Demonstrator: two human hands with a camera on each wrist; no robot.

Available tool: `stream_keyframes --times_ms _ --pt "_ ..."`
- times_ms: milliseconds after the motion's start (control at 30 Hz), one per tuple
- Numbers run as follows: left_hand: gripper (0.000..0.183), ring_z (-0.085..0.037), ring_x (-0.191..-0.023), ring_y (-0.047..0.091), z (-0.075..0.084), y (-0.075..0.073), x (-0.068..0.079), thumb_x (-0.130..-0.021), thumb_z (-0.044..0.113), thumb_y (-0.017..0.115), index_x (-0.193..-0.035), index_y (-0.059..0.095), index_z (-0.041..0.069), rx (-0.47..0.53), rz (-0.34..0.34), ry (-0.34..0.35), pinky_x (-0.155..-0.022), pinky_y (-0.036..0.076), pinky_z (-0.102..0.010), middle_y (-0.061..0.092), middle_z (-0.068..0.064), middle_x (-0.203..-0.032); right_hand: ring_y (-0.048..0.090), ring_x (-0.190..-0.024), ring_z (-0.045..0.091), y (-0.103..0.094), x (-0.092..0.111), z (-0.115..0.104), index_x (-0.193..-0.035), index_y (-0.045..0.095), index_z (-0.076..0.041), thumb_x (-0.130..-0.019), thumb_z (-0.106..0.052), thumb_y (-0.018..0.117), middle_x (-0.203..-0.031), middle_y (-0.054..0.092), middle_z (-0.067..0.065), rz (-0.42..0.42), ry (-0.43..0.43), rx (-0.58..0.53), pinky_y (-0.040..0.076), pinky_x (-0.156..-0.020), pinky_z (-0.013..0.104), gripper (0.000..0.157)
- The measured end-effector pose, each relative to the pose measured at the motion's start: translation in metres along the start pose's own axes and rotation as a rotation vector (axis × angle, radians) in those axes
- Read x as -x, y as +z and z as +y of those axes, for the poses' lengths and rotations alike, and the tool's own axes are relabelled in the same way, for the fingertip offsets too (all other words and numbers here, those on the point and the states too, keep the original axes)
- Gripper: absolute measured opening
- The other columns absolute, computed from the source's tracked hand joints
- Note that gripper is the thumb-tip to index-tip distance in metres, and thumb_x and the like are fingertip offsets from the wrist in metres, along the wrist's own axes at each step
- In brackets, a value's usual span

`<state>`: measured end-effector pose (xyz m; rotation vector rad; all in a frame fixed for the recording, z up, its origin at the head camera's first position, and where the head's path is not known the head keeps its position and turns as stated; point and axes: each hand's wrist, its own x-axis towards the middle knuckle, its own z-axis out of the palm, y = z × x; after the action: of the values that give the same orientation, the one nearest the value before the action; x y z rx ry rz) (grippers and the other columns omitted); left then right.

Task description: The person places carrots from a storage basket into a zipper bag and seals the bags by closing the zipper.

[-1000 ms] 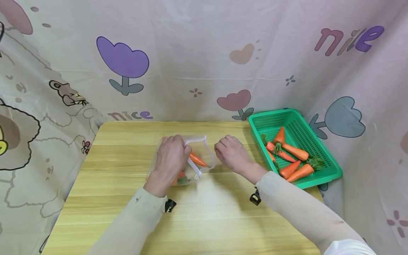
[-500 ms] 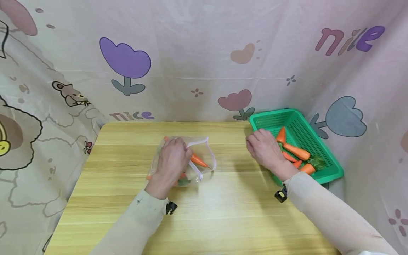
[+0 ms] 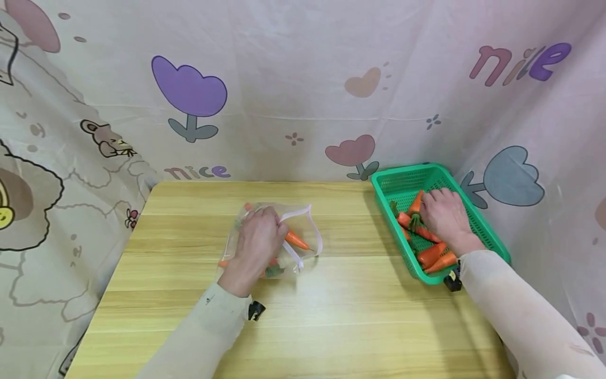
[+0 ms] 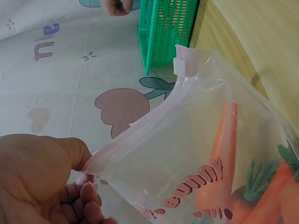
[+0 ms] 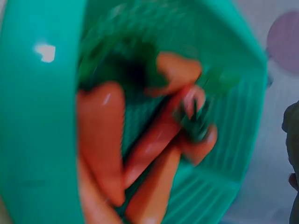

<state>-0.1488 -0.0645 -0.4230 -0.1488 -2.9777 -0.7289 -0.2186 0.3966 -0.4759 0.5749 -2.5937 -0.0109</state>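
Two long sleeves in pale cream, nearly off-white, cover the person's arms down to the wrists: the left sleeve (image 3: pixel 199 331) and the right sleeve (image 3: pixel 525 313), both of plain, light material. The left one carries a small dark mark (image 3: pixel 208 300) close to its cuff; the right one shows a faint brownish mark (image 3: pixel 579 348) farther up the forearm. A small, boxy black device (image 3: pixel 256 310) sits at the left wrist, and a similar black unit (image 3: pixel 453 279) at the right. The left hand (image 3: pixel 259 239) and right hand (image 3: pixel 445 216) are bare.
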Motion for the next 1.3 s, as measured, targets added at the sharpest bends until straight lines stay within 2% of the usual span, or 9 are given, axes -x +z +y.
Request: stream_keyframes --times_ms 100,267,367,533,633,733,867,1133,1300 --pt "0.013 -0.028 -0.080 0.052 0.000 0.000 0.000 -0.095 0.016 0.063 -0.087 0.060 0.007 0.002 0.000 -0.002 -0.078 0.046 -0.040 0.058 -0.006 -0.079 0.053 -0.085 0.042 0.002 0.010 0.017 -0.100 0.065 0.002 -0.096 -0.005 0.062 -0.092 0.065 0.020 -0.104 0.071 0.024 0.038 -0.068 0.049 0.009" --pt "0.012 -0.027 -0.079 0.052 -0.001 0.001 0.000 -0.094 0.017 0.063 -0.087 0.061 0.007 0.007 0.005 -0.006 -0.076 0.046 -0.038 0.058 -0.006 -0.079 0.052 -0.091 0.044 0.007 0.029 0.040 -0.101 0.062 0.004 -0.097 -0.007 0.054 -0.099 0.065 0.024 -0.217 0.131 0.043 0.037 -0.070 0.054 0.014" --pt "0.011 -0.028 -0.079 0.053 0.000 0.003 0.000 -0.093 0.016 0.063 -0.087 0.061 0.007 0.000 0.010 -0.003 -0.076 0.047 -0.039 0.059 -0.006 -0.079 0.053 -0.091 0.044 0.008 0.036 0.049 -0.098 0.060 0.002 -0.098 -0.008 0.053 -0.098 0.064 0.023 -0.264 0.116 0.064 0.036 -0.068 0.053 0.012" --pt "0.011 -0.028 -0.077 0.053 0.000 0.005 -0.001 -0.093 0.016 0.062 -0.086 0.060 0.007 -0.018 0.019 0.005 -0.074 0.048 -0.040 0.058 -0.006 -0.078 0.052 -0.092 0.040 0.010 0.041 0.061 -0.095 0.058 -0.002 -0.099 -0.013 0.058 -0.098 0.062 0.019 -0.417 0.059 0.136 0.037 -0.074 0.054 0.012" --pt "0.012 -0.027 -0.074 0.052 0.000 0.005 -0.001 -0.093 0.016 0.062 -0.084 0.060 0.007 -0.025 0.023 0.006 -0.073 0.047 -0.040 0.057 -0.005 -0.076 0.052 -0.093 0.039 0.011 0.044 0.066 -0.097 0.058 -0.003 -0.098 -0.018 0.065 -0.100 0.062 0.018 -0.511 0.022 0.166 0.038 -0.077 0.055 0.016" --pt "0.013 -0.027 -0.072 0.052 0.000 0.006 -0.001 -0.093 0.017 0.062 -0.084 0.060 0.007 -0.025 0.022 0.010 -0.072 0.046 -0.039 0.057 -0.005 -0.076 0.052 -0.095 0.040 0.010 0.049 0.071 -0.104 0.061 -0.001 -0.095 -0.024 0.073 -0.105 0.063 0.020 -0.579 0.006 0.193 0.040 -0.078 0.058 0.027" --pt "0.014 -0.027 -0.073 0.052 0.000 0.006 -0.001 -0.093 0.018 0.064 -0.085 0.061 0.006 -0.022 0.030 0.016 -0.072 0.046 -0.039 0.058 -0.006 -0.077 0.052 -0.099 0.041 0.011 0.055 0.074 -0.111 0.063 0.001 -0.093 -0.030 0.078 -0.110 0.064 0.022 -0.635 0.023 0.212 0.042 -0.080 0.060 0.040" --pt "0.014 -0.028 -0.075 0.053 -0.002 0.007 -0.001 -0.093 0.018 0.064 -0.086 0.062 0.006 -0.012 0.033 0.011 -0.073 0.047 -0.040 0.059 -0.006 -0.078 0.049 -0.098 0.041 0.018 0.059 0.073 -0.109 0.064 0.002 -0.095 -0.027 0.070 -0.103 0.061 0.019 -0.703 0.077 0.196 0.037 -0.083 0.062 0.033" --pt "0.014 -0.028 -0.075 0.053 -0.002 0.007 -0.001 -0.093 0.018 0.064 -0.086 0.062 0.006 -0.013 0.028 0.006 -0.074 0.047 -0.040 0.059 -0.006 -0.077 0.050 -0.108 0.048 0.021 0.062 0.072 -0.115 0.066 0.005 -0.094 -0.029 0.072 -0.115 0.064 0.026 -0.756 0.146 0.164 0.037 -0.091 0.072 0.041"
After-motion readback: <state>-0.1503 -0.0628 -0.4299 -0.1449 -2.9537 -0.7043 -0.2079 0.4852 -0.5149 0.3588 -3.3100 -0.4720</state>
